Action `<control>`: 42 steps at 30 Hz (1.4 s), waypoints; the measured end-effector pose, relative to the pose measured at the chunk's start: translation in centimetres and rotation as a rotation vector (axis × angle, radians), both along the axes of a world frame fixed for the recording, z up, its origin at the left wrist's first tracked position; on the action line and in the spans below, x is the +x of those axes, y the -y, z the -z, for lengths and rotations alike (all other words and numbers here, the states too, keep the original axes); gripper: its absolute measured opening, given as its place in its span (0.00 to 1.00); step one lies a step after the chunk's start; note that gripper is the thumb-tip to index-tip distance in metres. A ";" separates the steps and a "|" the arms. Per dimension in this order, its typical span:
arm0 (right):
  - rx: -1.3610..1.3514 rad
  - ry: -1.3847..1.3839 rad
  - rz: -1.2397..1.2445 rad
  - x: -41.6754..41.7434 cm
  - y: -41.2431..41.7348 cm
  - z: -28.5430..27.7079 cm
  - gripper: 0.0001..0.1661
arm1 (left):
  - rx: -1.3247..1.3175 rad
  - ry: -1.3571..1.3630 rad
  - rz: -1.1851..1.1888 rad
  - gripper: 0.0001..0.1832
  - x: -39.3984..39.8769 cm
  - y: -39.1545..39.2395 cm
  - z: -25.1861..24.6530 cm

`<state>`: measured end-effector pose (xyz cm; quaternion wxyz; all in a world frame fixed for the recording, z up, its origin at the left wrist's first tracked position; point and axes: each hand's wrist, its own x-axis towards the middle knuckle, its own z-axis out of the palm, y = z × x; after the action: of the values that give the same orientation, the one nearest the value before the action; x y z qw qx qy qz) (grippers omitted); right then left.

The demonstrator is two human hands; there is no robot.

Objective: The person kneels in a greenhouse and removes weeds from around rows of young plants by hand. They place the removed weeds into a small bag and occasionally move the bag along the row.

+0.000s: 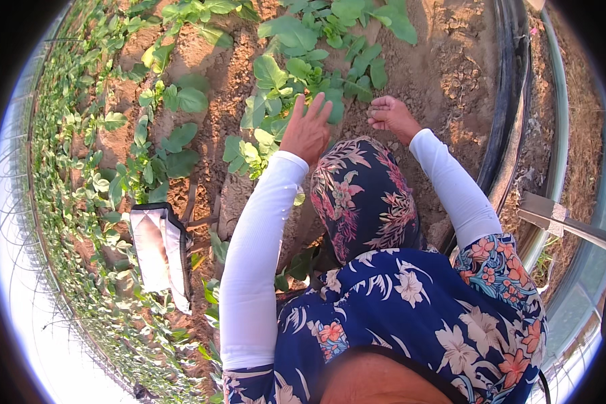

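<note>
My left hand (310,126) is over a row of leafy green plants (293,70), its fingers spread and apparently holding nothing. Part of the foliage is hidden beneath that hand. To the right, my right hand (394,118) hovers by bare soil at the row's edge, fingertips drawn together. Whether something small is pinched there cannot be made out. White sleeves (265,242) cover both forearms. Between the arms, dark floral fabric (366,197), seemingly over a bent knee, blocks the ground below.
An open white bag with a dark rim (156,252) lies among plants on the left. More crop rows (96,121) stretch beyond it. Black plastic sheeting or hose (505,96) and a pale pipe (558,111) run along the right. A taped bar (560,219) juts in there.
</note>
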<state>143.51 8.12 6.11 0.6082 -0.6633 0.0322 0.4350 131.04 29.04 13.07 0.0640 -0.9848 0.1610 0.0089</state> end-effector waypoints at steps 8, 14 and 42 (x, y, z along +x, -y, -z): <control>0.183 -0.065 -0.025 -0.9 -1.5 0.3 0.21 | -0.567 -0.044 -0.318 0.17 1.9 -2.0 -1.1; 0.299 -0.104 0.051 -2.1 -6.3 -0.7 0.22 | -1.016 -0.020 -0.456 0.22 4.1 -6.9 -1.9; -0.032 0.240 0.114 3.3 -15.1 2.2 0.12 | -1.430 -0.067 -0.777 0.24 4.2 -8.6 -3.1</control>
<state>146.81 23.17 3.92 0.6209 -0.7170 0.0039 0.3167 135.26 37.60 16.16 -0.5929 -0.7723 -0.2238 -0.0451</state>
